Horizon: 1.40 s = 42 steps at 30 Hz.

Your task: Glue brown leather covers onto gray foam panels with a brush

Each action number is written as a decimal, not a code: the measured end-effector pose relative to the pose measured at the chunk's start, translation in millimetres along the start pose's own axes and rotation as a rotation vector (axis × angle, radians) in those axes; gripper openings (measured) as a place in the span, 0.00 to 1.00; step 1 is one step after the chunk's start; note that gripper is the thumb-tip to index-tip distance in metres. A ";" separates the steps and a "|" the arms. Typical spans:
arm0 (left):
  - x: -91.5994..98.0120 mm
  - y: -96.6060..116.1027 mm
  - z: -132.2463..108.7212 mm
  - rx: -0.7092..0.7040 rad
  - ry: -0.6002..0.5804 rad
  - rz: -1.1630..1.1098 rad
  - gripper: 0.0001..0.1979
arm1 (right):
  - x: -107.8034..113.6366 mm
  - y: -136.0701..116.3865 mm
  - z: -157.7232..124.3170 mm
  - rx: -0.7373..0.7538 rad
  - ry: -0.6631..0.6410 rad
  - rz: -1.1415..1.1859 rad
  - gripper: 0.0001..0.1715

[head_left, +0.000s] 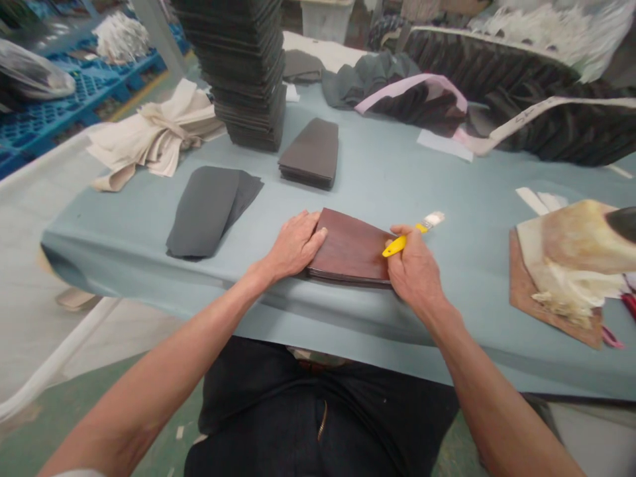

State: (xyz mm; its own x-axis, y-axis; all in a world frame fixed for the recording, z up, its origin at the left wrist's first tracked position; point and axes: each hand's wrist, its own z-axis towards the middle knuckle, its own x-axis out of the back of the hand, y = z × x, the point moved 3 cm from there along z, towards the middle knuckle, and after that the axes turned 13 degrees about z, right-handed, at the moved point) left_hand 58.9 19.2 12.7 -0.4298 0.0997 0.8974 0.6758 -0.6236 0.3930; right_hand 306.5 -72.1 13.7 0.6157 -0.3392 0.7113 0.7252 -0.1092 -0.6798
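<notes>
A stack of dark reddish-brown, leather-like panels (350, 245) lies near the front edge of the table. My left hand (297, 244) grips its left end, thumb over the top and fingers along the edge. At the other end, my right hand (413, 268) is closed around a paintbrush (396, 246) with a yellow handle, its pale bristles pointing away from me. The side of that hand rests against the stack's right end. Dark grey pieces (206, 209) lie fanned to the left. Behind the brown stack sits a smaller pile of grey-brown pieces (313, 149).
A tall stack of dark pieces (248, 73) rises at the back. Tied cream strips (159, 129) lie at the left. On the right, a glue-stained container (566, 238) stands on a brown board (521, 285). Bundled dark pieces (566, 132) line the far side of the blue-green tabletop (477, 199).
</notes>
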 end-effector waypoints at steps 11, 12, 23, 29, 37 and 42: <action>7.2 -9.4 -28.0 0.189 0.126 -0.170 0.22 | 7.0 -0.1 -2.2 -0.031 0.002 0.008 0.27; 8.2 -10.2 -33.1 0.200 0.133 -0.183 0.21 | 7.2 -0.1 -2.1 -0.032 0.003 0.005 0.27; 8.4 3.1 -64.7 -0.101 0.092 0.002 0.25 | 9.2 0.3 -3.2 -0.048 0.002 -0.001 0.30; 10.1 3.3 -57.1 -0.196 0.090 0.024 0.23 | 10.3 -3.4 -5.2 -0.017 0.031 -0.021 0.27; 9.9 1.5 -54.4 -0.191 0.151 -0.085 0.19 | 12.9 -7.8 -6.0 -0.005 0.016 -0.057 0.27; 8.9 -0.7 -55.2 -0.119 0.109 -0.126 0.20 | 17.0 -7.9 -5.4 0.008 0.003 -0.088 0.28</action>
State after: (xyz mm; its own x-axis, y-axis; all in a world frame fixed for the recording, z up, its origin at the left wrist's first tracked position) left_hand 21.5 -22.2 9.3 -0.5733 0.1018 0.8130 0.5399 -0.6994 0.4683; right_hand 309.5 -82.0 30.1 0.5484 -0.3312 0.7678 0.7791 -0.1312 -0.6130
